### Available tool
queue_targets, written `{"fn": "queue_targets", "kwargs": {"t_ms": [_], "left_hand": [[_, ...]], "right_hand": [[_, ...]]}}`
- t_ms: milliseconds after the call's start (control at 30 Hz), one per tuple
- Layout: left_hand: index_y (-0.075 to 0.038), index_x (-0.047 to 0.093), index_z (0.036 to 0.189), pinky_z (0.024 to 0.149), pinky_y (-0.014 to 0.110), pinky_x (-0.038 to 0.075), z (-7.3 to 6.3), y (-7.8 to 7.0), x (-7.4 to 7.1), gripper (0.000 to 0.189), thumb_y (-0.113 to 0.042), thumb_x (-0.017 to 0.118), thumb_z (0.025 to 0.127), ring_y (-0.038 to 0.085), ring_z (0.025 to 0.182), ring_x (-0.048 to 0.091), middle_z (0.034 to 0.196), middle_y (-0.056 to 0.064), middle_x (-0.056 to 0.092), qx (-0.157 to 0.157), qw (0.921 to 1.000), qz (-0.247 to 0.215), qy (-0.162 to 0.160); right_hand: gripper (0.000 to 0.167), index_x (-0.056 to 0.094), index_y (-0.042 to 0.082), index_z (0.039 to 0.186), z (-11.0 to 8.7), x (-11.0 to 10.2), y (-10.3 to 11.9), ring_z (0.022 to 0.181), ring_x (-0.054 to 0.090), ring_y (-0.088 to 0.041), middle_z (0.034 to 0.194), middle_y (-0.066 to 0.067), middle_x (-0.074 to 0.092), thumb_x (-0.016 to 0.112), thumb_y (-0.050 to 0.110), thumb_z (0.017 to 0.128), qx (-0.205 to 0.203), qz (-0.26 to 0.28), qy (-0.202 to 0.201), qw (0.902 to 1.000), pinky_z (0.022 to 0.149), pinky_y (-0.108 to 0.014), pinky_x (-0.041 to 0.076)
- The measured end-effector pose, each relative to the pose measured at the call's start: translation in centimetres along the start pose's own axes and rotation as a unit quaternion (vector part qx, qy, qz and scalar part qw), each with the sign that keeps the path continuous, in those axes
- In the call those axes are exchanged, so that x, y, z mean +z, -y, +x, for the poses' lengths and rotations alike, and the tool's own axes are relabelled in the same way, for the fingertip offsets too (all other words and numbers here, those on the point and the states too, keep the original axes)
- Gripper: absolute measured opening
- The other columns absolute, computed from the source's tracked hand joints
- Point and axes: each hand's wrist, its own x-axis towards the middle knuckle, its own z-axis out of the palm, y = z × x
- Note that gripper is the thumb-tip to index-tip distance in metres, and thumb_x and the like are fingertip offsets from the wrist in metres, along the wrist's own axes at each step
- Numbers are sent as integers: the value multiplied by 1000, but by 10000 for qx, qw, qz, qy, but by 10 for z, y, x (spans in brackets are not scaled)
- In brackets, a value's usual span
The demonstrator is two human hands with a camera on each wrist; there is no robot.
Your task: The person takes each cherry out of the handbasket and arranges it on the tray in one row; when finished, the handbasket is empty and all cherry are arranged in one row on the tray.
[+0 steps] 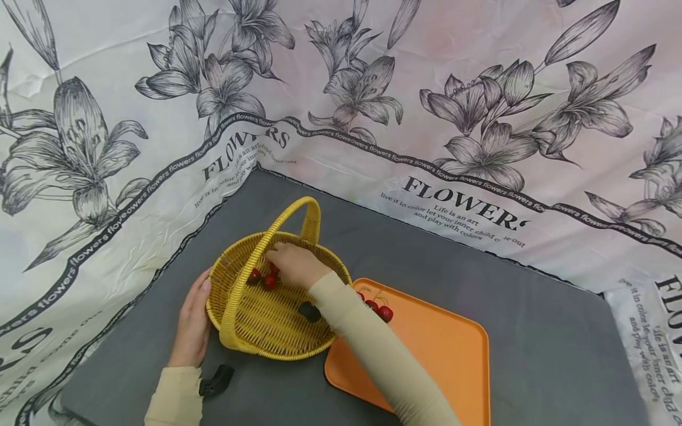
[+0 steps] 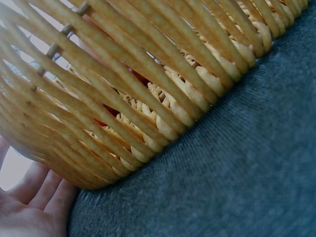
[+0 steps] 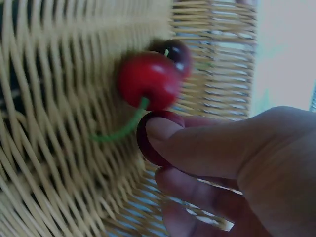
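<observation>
In the head view my right hand [image 1: 295,264] reaches under the handle into a yellow wicker basket [image 1: 277,355]. A dark red cherry [image 3: 144,143] is pinched between its thumb and fingers, low in the basket. Right beside it lie a bright red cherry [image 3: 148,79] with a green stem and a darker cherry [image 3: 181,58]. My left hand [image 1: 193,322] rests against the basket's left outer side, fingertips near the rim. From the left wrist, its extended fingers [image 2: 47,190] show along the woven wall, partly hidden behind it.
An orange tray [image 1: 442,349] lies right of the basket, partly under my right forearm, with several cherries [image 1: 385,313] near its far left corner. A black wrist device [image 1: 216,380] sits by my left sleeve. Flower-printed cloth [image 1: 341,142] rises behind the grey table [image 1: 533,331].
</observation>
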Motion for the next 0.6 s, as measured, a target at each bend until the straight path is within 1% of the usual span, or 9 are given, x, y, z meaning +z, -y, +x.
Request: {"fn": "queue_targets", "kwargs": {"t_ms": [67,133,200,267,367,433,467,533,600], "left_hand": [[-28,29,151,92,13,42,0,-1,0,54,-49,35,101,11,128,40,151,4,30,-31,10000,18,-16],[-28,29,150,92,13,42,-1,-1,-1,54,-50,35,101,11,128,41,151,4,30,-68,10000,24,-26],[-28,29,151,91,12,42,-2,-1,-1,54,-50,35,101,11,127,41,151,5,30,-81,9999,54,-39],[-27,29,151,91,12,42,-3,-1,-1,55,-49,35,101,11,128,41,151,6,30,-47,10000,48,-39],[-25,29,151,92,13,42,-3,-1,0,55,-48,35,102,12,128,41,151,7,30,7,10000,6,-23],[-24,29,151,93,13,42,-2,-1,0,54,-47,35,102,12,129,41,151,8,30,62,10000,-5,16],[-25,29,151,93,13,42,-2,-1,0,54,-47,35,102,12,129,41,151,7,31,69,10000,8,15],[-25,29,151,93,13,42,-2,-2,0,53,-47,34,102,12,130,40,151,6,31,82,10000,42,8],[-25,29,151,93,12,41,-2,-1,2,54,-47,34,102,11,130,40,151,6,30,60,10000,65,-21]], "right_hand": [[22,61,15,117,-6,-6,-4,79,51,-11,99,-1,55,60,12,95,-26,50,-101,9999,65,-22,41],[25,61,14,119,-16,-13,-8,82,52,-11,102,-2,54,61,15,95,-10,166,-270,9995,67,-23,43],[25,61,13,119,-32,-22,-14,84,53,-12,104,-3,54,62,16,94,-36,395,-554,9977,70,-24,45],[24,61,12,117,-53,-31,-21,87,53,-12,106,-4,53,63,14,94,-110,726,-979,9925,72,-25,46],[26,60,10,116,-96,-42,-35,92,54,-13,109,-4,53,67,12,91,-174,1271,-1729,9765,78,-26,49],[29,59,9,117,-129,-43,-46,95,57,-12,112,-4,54,68,9,89,-40,1554,-2209,9628,79,-27,51],[31,59,10,119,-145,-41,-51,95,58,-11,113,-3,55,69,10,89,120,1638,-2413,9565,78,-27,51],[33,61,13,119,-177,-33,-60,93,59,-9,113,-1,56,70,10,88,540,1731,-2678,9463,75,-26,53],[31,64,17,116,-206,-20,-69,87,58,-9,111,-1,56,70,9,87,991,1773,-2832,9373,69,-26,52]]}}
